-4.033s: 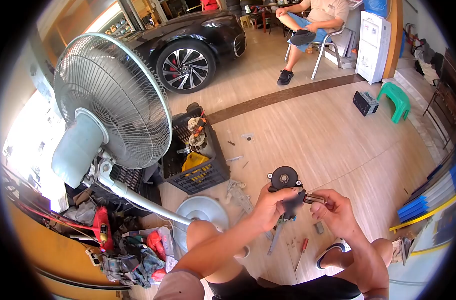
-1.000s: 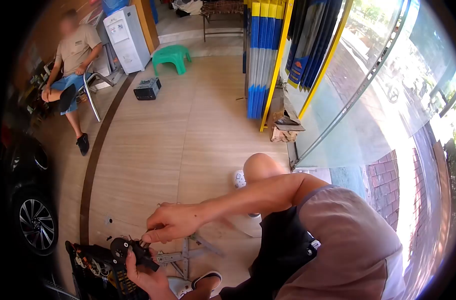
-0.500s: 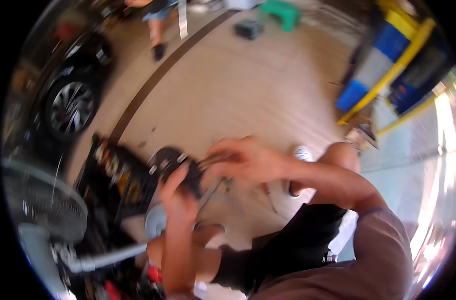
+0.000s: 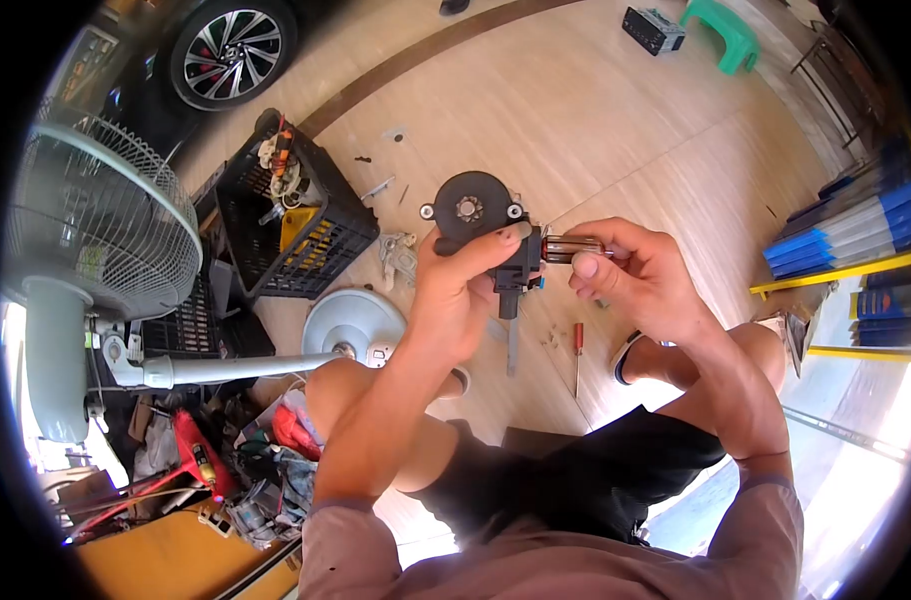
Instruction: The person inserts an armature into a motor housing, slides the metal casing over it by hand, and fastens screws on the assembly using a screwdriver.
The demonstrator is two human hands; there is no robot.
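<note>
A black window motor gear housing point(image 4: 472, 192), with a round gear case and metal-lined screw eyes, is held up in front of me in my left hand point(image 4: 453, 285). Its thumb lies over the front and the other fingers are mostly hidden behind. My right hand point(image 4: 647, 282) pinches the outer end of a motor armature point(image 4: 573, 246) between thumb and fingers. This armature has copper-brown and silvery bars, and its inner end meets the right side of the housing. How deep it sits inside is hidden. Below the hands, a red-handled screwdriver point(image 4: 578, 338) lies on the floor.
A black crate point(image 4: 320, 245) of parts stands at left, near a standing fan point(image 4: 105, 230) and its round base point(image 4: 347, 322). Tools and scraps crowd the lower left. A car wheel point(image 4: 233, 58), a green stool point(image 4: 723, 38) and a shelf with blue boxes point(image 4: 845, 235) surround the floor.
The view has swung and sharpened. Both hands and the housing now appear farther right. The armature, blurred before, now shows clearly at the housing's side; the person in the background has left view.
</note>
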